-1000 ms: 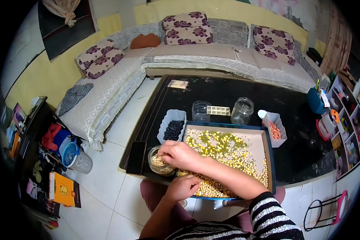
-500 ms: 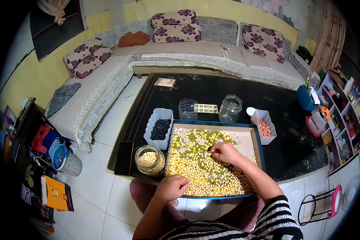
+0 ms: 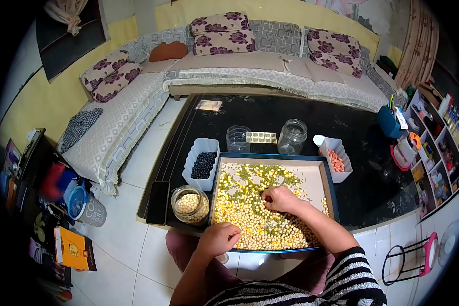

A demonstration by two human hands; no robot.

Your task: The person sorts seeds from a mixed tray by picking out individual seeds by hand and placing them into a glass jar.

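Observation:
A shallow blue-rimmed tray (image 3: pixel 316 176) holds pale round beans (image 3: pixel 296 237), yellow corn kernels (image 3: pixel 227 209) and small green beans (image 3: pixel 247 176), mixed together. My right hand (image 3: pixel 281 199) reaches over the middle of the tray, fingers pinched down at the beans; what they hold is hidden. At the tray's front left corner, my left hand (image 3: pixel 220 238) is closed with curled fingers, their contents out of sight. Left of the tray stands a glass jar (image 3: pixel 190 205) of pale beans. Behind it is a white plastic container (image 3: pixel 201 166) with black beans.
A phone (image 3: pixel 158 203) lies left of the jar. Behind the tray are a clear jar (image 3: pixel 292 136), a clear plastic tub (image 3: pixel 237 138) and a pale sectioned strip (image 3: pixel 261 137). A container (image 3: pixel 336 160) of pinkish nuts or beans sits at right, near a shelf rack (image 3: pixel 433 153).
My right hand has shifted slightly left and down over the beans, its fingers turned further under. My left hand stays at the tray's corner. The view has tilted a little.

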